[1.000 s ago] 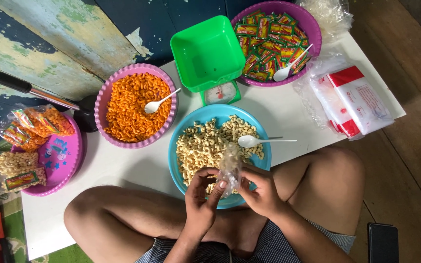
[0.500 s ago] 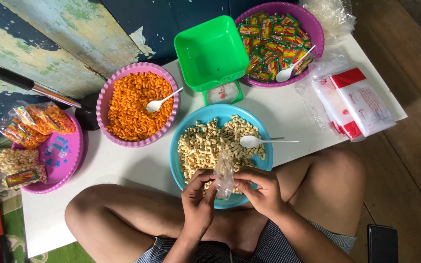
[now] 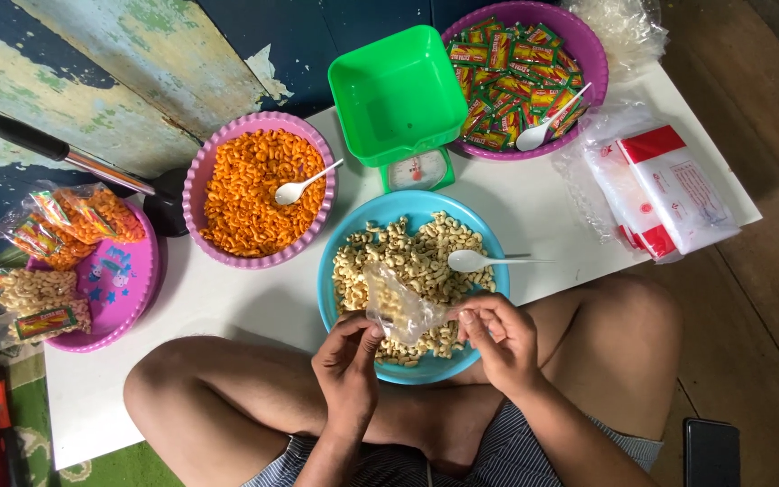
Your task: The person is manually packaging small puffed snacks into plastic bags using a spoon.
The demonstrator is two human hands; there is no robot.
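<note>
Both hands pinch one small clear plastic bag (image 3: pixel 396 307) — the left hand (image 3: pixel 347 361) grips its near corner between thumb and fingertips, the right hand (image 3: pixel 500 338) holds the opposite edge, fingers curled. The bag is stretched between them, tilted, and hangs over the near part of the blue bowl (image 3: pixel 331 239), which holds pale curled snacks with a white spoon (image 3: pixel 471 261) lying on its right side. Left of the blue bowl sits a purple bowl of orange snacks (image 3: pixel 254 194); beyond it stands a green scale (image 3: pixel 398 99). Farther right of the scale — a purple bowl of green sachets (image 3: pixel 520 81). Well left of the blue bowl, filled bags rest on a pink tray (image 3: pixel 123 289).
</note>
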